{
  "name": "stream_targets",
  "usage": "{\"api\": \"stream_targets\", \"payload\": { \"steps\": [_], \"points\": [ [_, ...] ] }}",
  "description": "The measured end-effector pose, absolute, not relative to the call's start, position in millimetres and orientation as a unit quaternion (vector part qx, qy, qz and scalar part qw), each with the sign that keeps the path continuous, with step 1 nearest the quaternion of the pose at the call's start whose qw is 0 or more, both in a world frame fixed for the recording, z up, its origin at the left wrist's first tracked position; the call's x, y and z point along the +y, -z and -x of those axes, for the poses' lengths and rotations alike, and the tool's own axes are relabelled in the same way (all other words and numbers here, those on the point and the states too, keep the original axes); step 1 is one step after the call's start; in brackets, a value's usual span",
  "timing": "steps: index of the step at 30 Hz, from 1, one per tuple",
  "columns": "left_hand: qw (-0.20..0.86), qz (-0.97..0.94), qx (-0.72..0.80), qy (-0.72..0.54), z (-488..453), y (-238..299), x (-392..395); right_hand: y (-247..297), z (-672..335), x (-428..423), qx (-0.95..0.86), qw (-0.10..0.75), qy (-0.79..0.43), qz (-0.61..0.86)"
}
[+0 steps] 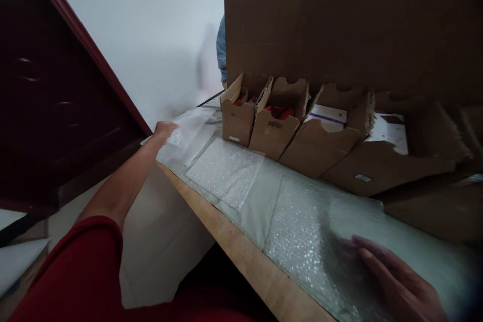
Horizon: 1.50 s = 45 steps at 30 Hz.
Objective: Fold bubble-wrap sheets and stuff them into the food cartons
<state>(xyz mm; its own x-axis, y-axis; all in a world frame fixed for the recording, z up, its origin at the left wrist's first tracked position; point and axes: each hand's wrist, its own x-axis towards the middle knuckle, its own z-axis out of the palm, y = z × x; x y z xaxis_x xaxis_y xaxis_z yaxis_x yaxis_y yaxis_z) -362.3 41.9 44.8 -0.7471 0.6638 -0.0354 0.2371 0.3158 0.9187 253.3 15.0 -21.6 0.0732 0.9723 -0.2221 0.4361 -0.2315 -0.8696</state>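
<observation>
Bubble sheets (226, 168), being spread I guess, may next need smoothing: left fingers (170, 125) grip one by the tabletop's (234, 234) left corner; right fingers (372, 260), gripping or not, I can't tell.

Along the near edge of the desk (226, 231), a smooth, wood-look band is showing. Above it, a bubble-wrap sheet (224, 168) is glinting, bumpy clear plastic; nearer the right end, a second bubble-wrap sheet (298, 231) is sparkling likewise. At the left corner, a thin plastic bag (198, 123) is looking filmy. Toward the far edge, cardboard boxes (277, 136) are showing matt faces and ragged rims. Beyond the left corner, a dark red door (75, 85) is gleaming, glossy.
</observation>
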Motion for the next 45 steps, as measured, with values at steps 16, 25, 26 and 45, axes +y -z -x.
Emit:
{"api": "stream_targets", "payload": {
  "steps": [16, 25, 26, 45],
  "points": [
    [0.276, -0.569, 0.646, -0.428, 174.8, -67.3, -7.5, -23.2, -270.2, -4.3, -0.461, 0.421, -0.481, 0.616],
    [0.272, -0.759, 0.506, -0.307, -13.7, -22.0, -23.1, -59.2, -363.0, -62.1, -0.468, 0.472, -0.381, 0.643],
    [0.264, -0.771, 0.498, -0.297, -24.2, -21.0, -23.9, -60.2, -372.0, -68.5, -0.468, 0.477, -0.366, 0.648],
    [0.19, -0.7, 0.667, -0.17, 4.6, 3.6, 15.3, -33.0, -397.4, -62.7, -0.388, 0.493, -0.415, 0.659]
  ]
}}
